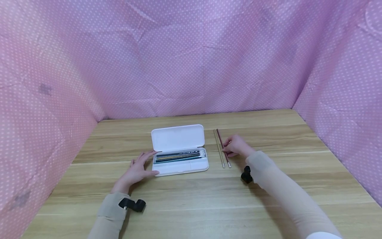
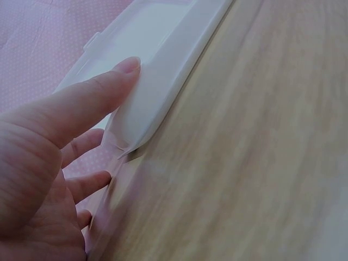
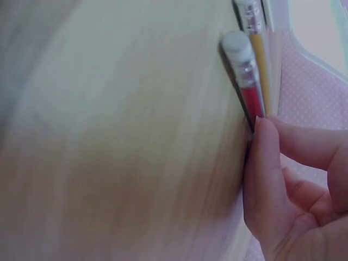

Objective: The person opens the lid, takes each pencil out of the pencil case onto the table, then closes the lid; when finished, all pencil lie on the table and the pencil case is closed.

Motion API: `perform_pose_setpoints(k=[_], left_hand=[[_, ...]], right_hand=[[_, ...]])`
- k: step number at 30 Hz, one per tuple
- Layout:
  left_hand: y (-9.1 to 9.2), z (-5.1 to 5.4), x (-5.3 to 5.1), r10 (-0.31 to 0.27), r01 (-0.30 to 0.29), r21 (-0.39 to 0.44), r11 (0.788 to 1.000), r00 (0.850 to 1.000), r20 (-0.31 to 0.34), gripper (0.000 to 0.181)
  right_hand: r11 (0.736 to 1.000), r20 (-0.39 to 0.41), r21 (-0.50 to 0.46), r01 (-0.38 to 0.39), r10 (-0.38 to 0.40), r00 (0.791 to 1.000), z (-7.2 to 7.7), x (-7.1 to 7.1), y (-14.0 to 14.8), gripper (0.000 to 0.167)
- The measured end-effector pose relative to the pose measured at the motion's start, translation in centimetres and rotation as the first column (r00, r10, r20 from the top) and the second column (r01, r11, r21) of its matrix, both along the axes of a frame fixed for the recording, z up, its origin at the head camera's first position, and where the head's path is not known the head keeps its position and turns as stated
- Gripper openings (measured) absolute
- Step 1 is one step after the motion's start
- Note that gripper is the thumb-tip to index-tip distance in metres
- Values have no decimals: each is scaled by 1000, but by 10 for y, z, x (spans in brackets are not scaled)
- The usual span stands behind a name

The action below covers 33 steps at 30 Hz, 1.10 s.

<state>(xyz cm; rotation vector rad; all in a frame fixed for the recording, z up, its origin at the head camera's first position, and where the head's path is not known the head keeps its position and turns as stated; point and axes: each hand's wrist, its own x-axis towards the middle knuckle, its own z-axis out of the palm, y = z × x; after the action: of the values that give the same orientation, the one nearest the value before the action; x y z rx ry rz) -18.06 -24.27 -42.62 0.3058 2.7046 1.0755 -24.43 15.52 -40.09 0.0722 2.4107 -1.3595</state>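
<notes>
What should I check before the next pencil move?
1. Case lid open: ok, folded back.
2. Left-hand grip at the pencil case: ok, touching its left end.
3. Right-hand grip on the dark red pencil: ok, finger and thumb pinch it.
4. Both loose pencils in the case: not ok, the dark red one and the yellow pencil are outside, to its right.
5. Pencil tips sharp: cannot tell, too small to see.

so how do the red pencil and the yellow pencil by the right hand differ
The right hand pinches the red pencil, not the yellow pencil. The yellow pencil lies nearer the white case than the red pencil does. Both are eraser-tipped.
</notes>
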Motion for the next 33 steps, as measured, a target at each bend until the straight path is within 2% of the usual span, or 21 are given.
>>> perform_pose_setpoints(k=[15, 33], left_hand=[[0, 1, 1, -5, 5, 11, 1000, 1000, -2, 83], [0, 0, 1, -5, 5, 10, 1000, 1000, -2, 83]], right_hand=[[999, -2, 30, 12, -12, 1000, -2, -2, -2, 18], [999, 13, 31, -13, 12, 1000, -2, -2, 0, 19]])
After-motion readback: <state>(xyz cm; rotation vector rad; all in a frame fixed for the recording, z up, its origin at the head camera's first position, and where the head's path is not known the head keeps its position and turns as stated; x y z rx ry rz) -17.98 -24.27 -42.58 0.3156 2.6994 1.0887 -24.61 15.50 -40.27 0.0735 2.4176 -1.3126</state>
